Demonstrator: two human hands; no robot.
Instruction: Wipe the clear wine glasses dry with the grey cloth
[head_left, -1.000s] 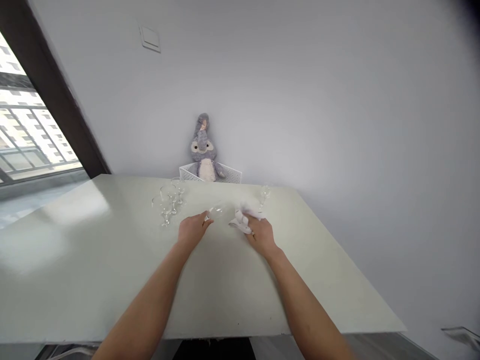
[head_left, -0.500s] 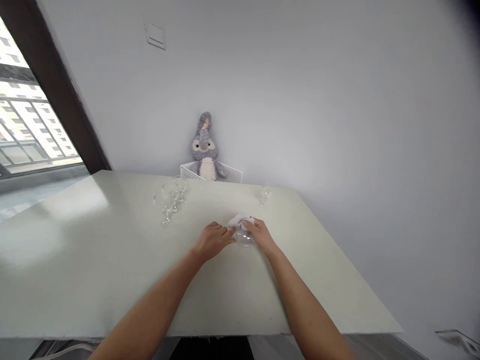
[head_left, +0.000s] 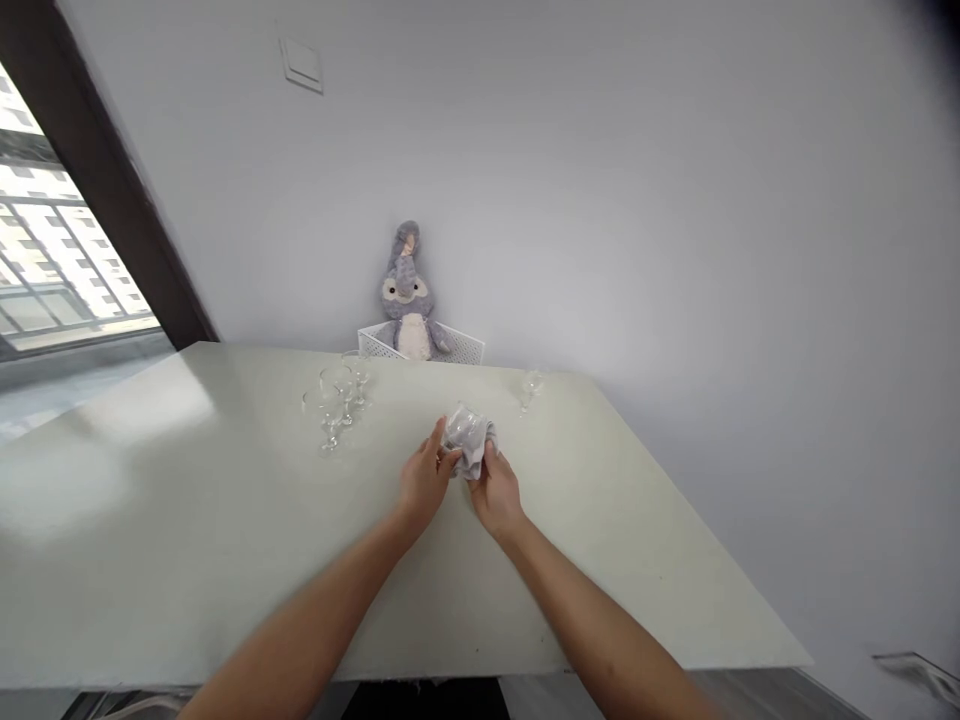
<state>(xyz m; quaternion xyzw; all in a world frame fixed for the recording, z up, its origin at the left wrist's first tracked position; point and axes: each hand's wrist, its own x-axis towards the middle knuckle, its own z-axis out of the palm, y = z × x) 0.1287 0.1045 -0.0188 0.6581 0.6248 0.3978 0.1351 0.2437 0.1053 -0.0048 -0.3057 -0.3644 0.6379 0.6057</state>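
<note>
Above the middle of the table, my left hand (head_left: 425, 478) is closed around the side of a clear stemmed glass (head_left: 457, 415). My right hand (head_left: 498, 492) grips a light grey cloth (head_left: 472, 445), which is bunched against the glass and covers much of it. The glass is tilted, and its stem and foot are hidden by cloth and fingers. To the left stand several similar clear glasses (head_left: 330, 437) in a close row. One more stemmed glass (head_left: 532, 384) is at the far right of the table.
A white table (head_left: 247, 540) spreads beneath both arms, its far edge near the wall. Beyond that edge, a grey plush toy (head_left: 411, 300) sits in a white perforated basket (head_left: 469, 349). A window (head_left: 60, 230) with a dark frame is at left.
Both hands have turned the glass over, from bowl toward me to bowl pointing away. The cloth now wraps its side, and my right hand has shifted lower and left.
</note>
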